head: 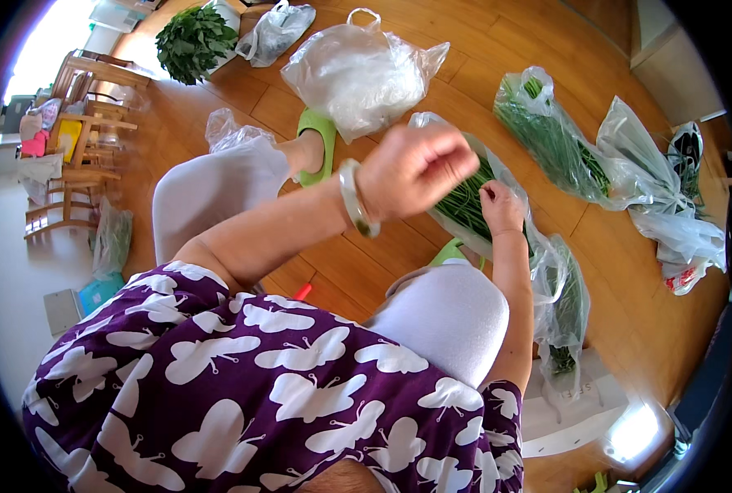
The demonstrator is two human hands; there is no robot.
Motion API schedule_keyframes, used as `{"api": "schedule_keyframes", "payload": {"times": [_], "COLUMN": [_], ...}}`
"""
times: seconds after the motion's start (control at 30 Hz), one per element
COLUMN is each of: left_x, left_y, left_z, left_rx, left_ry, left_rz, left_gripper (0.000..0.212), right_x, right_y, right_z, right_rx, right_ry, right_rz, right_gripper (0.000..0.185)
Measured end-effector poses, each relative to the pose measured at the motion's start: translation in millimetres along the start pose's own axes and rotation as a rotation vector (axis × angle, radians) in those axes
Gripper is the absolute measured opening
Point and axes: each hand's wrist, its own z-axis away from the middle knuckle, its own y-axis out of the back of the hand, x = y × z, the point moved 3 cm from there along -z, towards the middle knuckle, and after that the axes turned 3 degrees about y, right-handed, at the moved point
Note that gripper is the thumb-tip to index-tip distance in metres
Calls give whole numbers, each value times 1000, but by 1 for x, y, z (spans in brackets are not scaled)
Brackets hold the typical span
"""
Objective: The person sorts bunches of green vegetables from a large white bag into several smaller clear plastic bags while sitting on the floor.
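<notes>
Long thin green vegetable stalks (464, 211) lie in an opened clear plastic bag (500, 167) on the floor ahead of me. My left hand (418, 169), with a pale bangle (358, 197) on its wrist, hovers over the bag's near side. Its fingers are curled and slightly blurred; whether they hold anything is hidden. At the bag's right side is my right hand (502, 208), fingertips drawn together over the stalks. I cannot make out a stalk between them. Both hands are between my knees and the bags.
A puffy plastic bag (366, 77) stands beyond my green slipper (320, 138). Bagged greens (551, 135) and another greens bag (566, 296) lie to the right. Leafy greens (194, 43) sit at the far left, near wooden chairs (85, 132). A red object (303, 291) lies between my legs.
</notes>
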Motion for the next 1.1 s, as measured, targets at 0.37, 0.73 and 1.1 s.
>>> {"api": "schedule_keyframes", "payload": {"times": [0.37, 0.73, 1.1], "left_x": [-109, -88, -91], "left_y": [-107, -81, -73], "left_z": [28, 17, 38], "left_rx": [-621, -884, -751], "left_ry": [451, 377, 390], "left_rz": [-363, -808, -604], "left_gripper": [16, 12, 22], "right_x": [17, 23, 12], "right_y": [9, -22, -23], "right_z": [-14, 4, -6], "right_rx": [-149, -282, -387], "right_ry": [-192, 86, -50], "right_rz": [-12, 86, 89], "right_gripper": [20, 21, 14]}}
